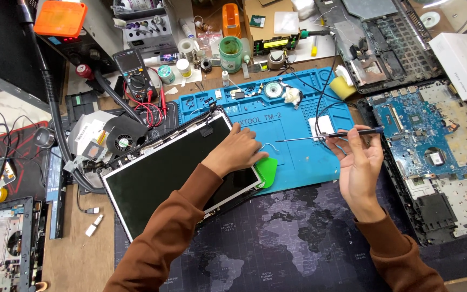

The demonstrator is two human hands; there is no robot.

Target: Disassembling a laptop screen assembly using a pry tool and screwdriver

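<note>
Head view of a repair bench, read from left to right. At far left I see an opened laptop base (1,243), a cooling fan (121,141) and a multimeter (131,73) with red leads.

The bare laptop screen panel (174,173) lies tilted, its upper right corner on the blue silicone work mat (298,162) and its lower part on the dark world-map desk mat (298,238).

My left hand (236,151) rests palm down on the panel's right edge, fingers curled loosely over the frame, pressing rather than clamping; the forearm crosses the glass from below. A green plastic pry tool (267,170) lies just beside it at the panel's corner; I cannot tell whether the hand touches it.

My right hand (359,162) is raised above the blue mat, palm toward me, with thumb and fingertips pinched on the black handle of a thin screwdriver (325,136), whose shaft points left toward the left hand.

At right lie a blue motherboard (422,135) in its open chassis and a white box (463,62).

Risks, as I judge them:
- Pressure from the left palm could crack the unsupported glass, since the panel sits across two mats.
- The screwdriver tip, held level and close to the left fingers, could scratch the panel or prick the hand if it slips.
- The light pinch could let the driver drop onto the mat.
</note>
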